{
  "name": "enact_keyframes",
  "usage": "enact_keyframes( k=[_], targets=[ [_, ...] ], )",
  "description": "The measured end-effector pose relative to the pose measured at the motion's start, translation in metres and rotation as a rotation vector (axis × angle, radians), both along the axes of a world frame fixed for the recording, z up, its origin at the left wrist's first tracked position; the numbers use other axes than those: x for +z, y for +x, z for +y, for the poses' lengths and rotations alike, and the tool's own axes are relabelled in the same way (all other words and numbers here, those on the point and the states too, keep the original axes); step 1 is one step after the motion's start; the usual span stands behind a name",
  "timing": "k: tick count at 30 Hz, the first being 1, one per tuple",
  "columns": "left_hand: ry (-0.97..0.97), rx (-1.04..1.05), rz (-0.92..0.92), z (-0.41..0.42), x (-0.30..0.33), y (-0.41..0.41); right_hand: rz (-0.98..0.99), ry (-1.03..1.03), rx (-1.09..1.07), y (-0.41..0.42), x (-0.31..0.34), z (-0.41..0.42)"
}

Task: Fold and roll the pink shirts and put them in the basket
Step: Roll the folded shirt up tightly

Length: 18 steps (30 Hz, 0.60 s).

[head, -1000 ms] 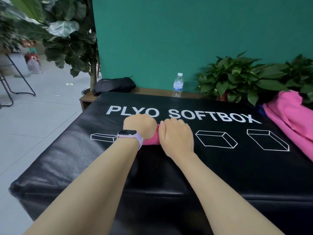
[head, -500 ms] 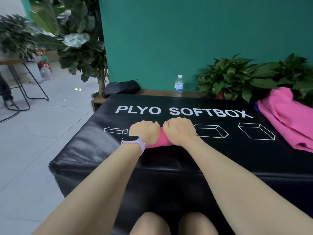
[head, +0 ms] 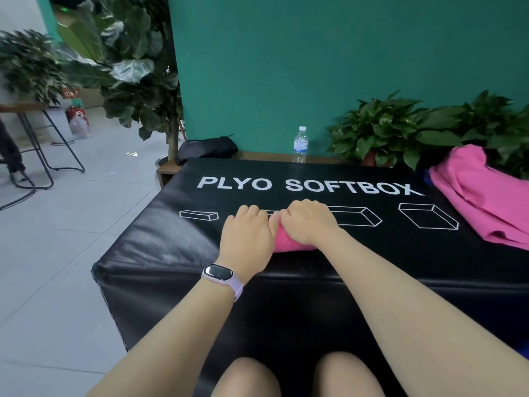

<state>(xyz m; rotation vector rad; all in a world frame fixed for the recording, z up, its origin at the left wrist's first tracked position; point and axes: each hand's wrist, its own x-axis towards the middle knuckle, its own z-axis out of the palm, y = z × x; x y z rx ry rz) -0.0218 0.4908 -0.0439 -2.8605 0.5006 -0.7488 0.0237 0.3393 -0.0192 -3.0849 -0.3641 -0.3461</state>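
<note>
Rolled pink shirt (head: 286, 242) lay at worktop (head: 171, 239) centre. I had left hand (head: 247, 242) and right hand (head: 310, 222) curled over it, fingers gripping, likely to keep it tight. Unfolded pink shirts (head: 481, 196) at 2 o'clock; basket unseen.

Your two hands sit side by side on the softbox (head: 171, 247), left hand (head: 247, 239) beside right hand (head: 310, 222), with the rolled shirt (head: 286, 242) under them near the front edge. The heap of shirts (head: 481, 196) lies at the far right. Behind the box, a bottle (head: 300, 144) stands on what seems a low shelf (head: 266, 155), a bag (head: 206, 149) to its left, potted plants (head: 400, 130) to its right.
</note>
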Motion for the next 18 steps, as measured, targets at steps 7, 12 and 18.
enact_keyframes(
  k=[7, 12, 18],
  targets=[
    [-0.005, -0.029, 0.257, 0.006, 0.02, 0.049, -0.376, -0.042, 0.137, -0.025, -0.023, -0.008],
    [0.051, -0.087, 0.171, 0.009, 0.018, 0.05, -0.338, 0.111, -0.009, 0.001, -0.023, 0.002],
    [0.131, -0.084, 0.066, 0.004, 0.012, 0.059, 0.06, 0.191, -0.073, 0.051, -0.002, 0.0]
  ],
)
